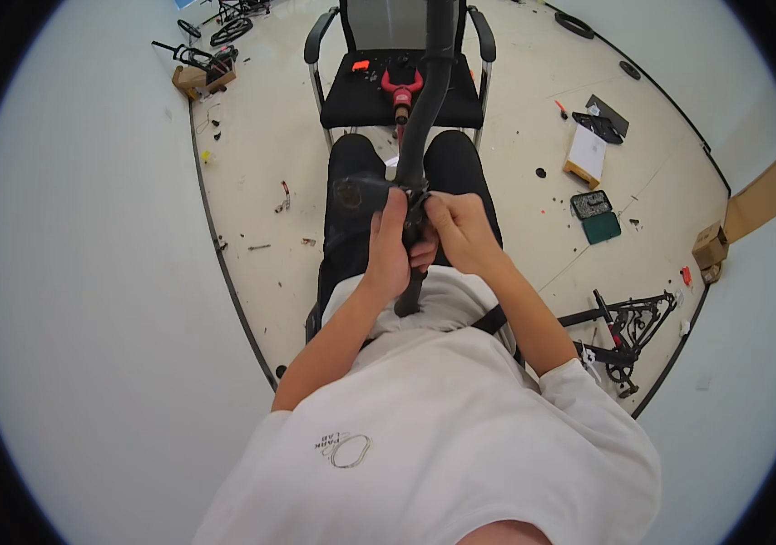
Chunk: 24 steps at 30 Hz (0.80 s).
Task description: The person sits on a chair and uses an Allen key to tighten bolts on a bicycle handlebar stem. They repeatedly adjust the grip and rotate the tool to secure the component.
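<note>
A long, curved black tube, which looks like a bicycle handlebar (423, 123), runs from my lap up past the chair in front of me. My left hand (390, 247) is closed around its lower part, thumb pointing up along it. From the other side my right hand (463, 229) pinches at a small dark fitting on the bar, thumb and forefinger together. The fitting is mostly covered by my fingers, so its exact kind cannot be made out. Left of the bar, over my thigh, there is a dark, blurred, partly see-through shape (351, 193).
An office chair (338, 107) faces me, with a red-and-black tool (402, 94) and small bits on its seat. On the floor at right lie a green case (600, 227), a white box (586, 153) and a black bicycle frame (624, 331). Bicycle parts (211, 62) lie at far left.
</note>
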### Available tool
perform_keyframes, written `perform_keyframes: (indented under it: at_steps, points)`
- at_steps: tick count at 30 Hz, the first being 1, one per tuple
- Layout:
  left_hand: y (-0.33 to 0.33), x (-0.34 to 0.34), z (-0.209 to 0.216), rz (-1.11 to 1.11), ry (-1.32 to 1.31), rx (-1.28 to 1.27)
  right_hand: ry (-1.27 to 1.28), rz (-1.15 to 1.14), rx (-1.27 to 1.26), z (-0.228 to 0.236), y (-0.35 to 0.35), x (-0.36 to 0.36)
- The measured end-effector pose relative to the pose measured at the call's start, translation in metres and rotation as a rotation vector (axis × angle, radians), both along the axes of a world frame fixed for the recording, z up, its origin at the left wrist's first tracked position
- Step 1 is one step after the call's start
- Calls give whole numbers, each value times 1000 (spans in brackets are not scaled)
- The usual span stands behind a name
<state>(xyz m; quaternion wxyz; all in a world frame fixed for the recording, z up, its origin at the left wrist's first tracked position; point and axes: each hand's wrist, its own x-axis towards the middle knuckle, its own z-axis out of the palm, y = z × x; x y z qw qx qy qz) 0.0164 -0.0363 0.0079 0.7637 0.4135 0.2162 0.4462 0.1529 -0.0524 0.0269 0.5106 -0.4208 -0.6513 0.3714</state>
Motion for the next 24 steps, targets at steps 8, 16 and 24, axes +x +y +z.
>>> perform_keyframes:
  at_steps: [8, 16, 24]
  points:
    - [5, -3, 18, -31, -65, -49, -322, -120, 356, -1, -2, 14]
    - [7, -5, 15, -116, -69, -62, -438, -165, 453, -4, 5, 12]
    - [5, -2, 16, -114, -28, -44, -481, -137, 519, -5, 12, 18]
